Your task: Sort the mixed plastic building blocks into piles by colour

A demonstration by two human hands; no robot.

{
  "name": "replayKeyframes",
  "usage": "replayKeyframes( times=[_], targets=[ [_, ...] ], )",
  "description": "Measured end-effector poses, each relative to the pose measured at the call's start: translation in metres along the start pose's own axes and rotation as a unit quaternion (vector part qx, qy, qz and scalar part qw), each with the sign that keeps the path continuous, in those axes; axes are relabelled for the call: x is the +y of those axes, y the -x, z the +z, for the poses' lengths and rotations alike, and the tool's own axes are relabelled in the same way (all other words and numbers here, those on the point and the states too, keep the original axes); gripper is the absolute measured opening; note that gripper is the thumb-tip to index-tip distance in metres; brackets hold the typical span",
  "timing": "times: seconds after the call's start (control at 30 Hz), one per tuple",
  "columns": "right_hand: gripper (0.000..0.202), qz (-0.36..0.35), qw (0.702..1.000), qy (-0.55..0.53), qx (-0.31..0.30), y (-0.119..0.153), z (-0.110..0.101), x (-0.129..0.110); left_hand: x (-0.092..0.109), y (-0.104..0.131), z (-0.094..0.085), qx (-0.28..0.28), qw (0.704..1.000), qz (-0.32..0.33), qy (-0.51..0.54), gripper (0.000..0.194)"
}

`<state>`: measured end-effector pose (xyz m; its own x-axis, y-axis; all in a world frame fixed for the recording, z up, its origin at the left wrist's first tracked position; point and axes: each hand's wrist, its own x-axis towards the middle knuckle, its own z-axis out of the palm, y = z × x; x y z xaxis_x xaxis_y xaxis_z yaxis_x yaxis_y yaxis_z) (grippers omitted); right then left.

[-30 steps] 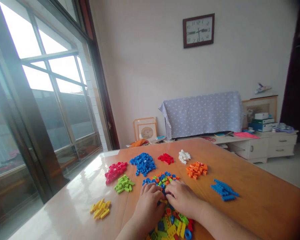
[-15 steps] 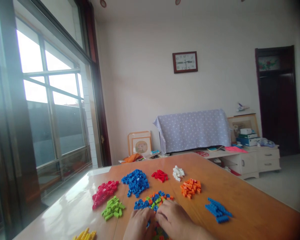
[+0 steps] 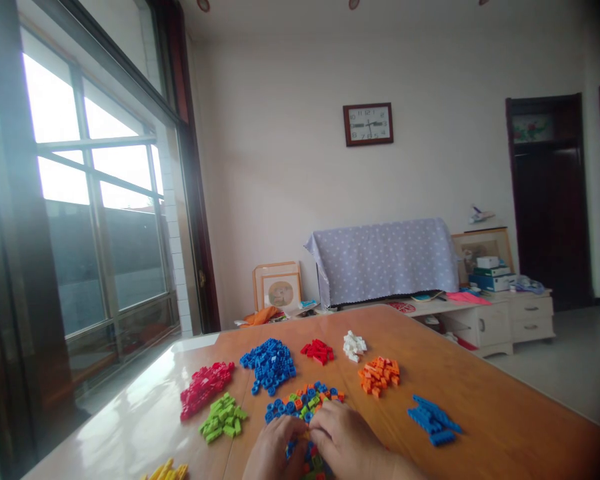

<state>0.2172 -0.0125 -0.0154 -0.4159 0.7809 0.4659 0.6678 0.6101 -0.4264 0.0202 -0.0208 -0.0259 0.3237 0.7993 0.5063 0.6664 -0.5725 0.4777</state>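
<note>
My left hand (image 3: 276, 448) and my right hand (image 3: 347, 437) meet over a mixed pile of small plastic building bricks (image 3: 305, 402) at the near edge of the table. The pile holds blue, orange and green pieces, and part of it lies hidden under my hands. Both hands have curled fingers, and their tips come together just above the bricks. Whatever sits between those fingertips is too small and too covered to name. Left of the hands lie light green bricks (image 3: 223, 419); a heap of blue round pieces (image 3: 269, 365) is just beyond the mixed pile.
Around the wooden table (image 3: 420, 353) lie sorted heaps: pink-red pieces (image 3: 207, 389), red bricks (image 3: 317, 351), white bricks (image 3: 354, 346), orange bricks (image 3: 379, 375), long blue bricks (image 3: 434, 421) and yellow bricks (image 3: 166, 471). Behind stands a low white cabinet (image 3: 495, 327).
My hands stay together over the mixed pile, with the left fingers slightly shifted. The whole view has moved a little, so everything sits slightly further left.
</note>
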Motion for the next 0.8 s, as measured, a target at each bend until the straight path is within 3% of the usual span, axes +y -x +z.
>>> replayKeyframes(
  times=[0.37, 0.8],
  targets=[
    [0.02, -0.001, 0.999, -0.035, 0.018, 0.004, -0.008, -0.004, 0.014, 0.006, -0.006, 0.012, 0.994, -0.069, 0.085, 0.014],
    [0.023, 0.008, 1.0, -0.028, -0.01, 0.005, -0.006, 0.002, 0.007, 0.006, -0.006, 0.025, 0.993, -0.09, 0.069, 0.007]
  ],
)
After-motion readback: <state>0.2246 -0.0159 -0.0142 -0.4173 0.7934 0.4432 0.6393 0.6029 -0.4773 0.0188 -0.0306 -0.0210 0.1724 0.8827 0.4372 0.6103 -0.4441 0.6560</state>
